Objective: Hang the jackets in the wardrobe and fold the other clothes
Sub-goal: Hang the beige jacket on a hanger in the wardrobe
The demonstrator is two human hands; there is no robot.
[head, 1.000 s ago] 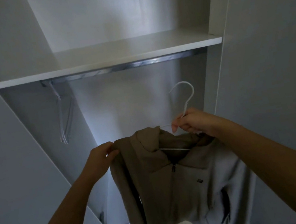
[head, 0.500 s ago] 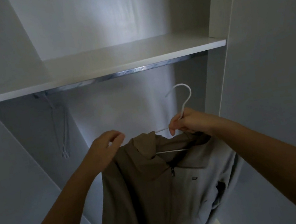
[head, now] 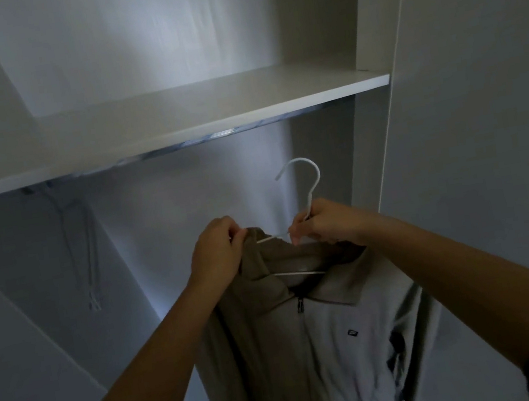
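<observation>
**A:** What has the right hand [head: 323, 222] got?

**B:** Its fingers are curled round the neck of the white hanger [head: 312, 199], just under the hook.

**A:** And the left hand [head: 217, 252]?

**B:** It pinches a fold of the jacket [head: 312, 338] at the shoulder, where the hanger's left arm pokes out of the cloth. The two hands are at about the same height, near each other.

**A:** Which way does the hanger point?

**B:** The hook stands up towards the rail [head: 221, 133] and opens to the left. It is below the rail and apart from it. The arms run left to right, roughly along the rail's line, and the lower bar shows inside the collar.

**A:** How does the jacket lie?

**B:** It hangs from the hanger below the rail's right half, with its long axis up and down, collar at the top and hem at the bottom. The front faces the camera. The zip pull [head: 300, 305] sits just under the collar, and a small dark logo [head: 353, 333] is on the chest to its right. The left shoulder is bunched under the left hand.

**A:** Anything else by the rail?

**B:** A white shelf [head: 207, 112] lies directly above it, and a few bare hangers [head: 87, 263] dangle from its left end.
</observation>
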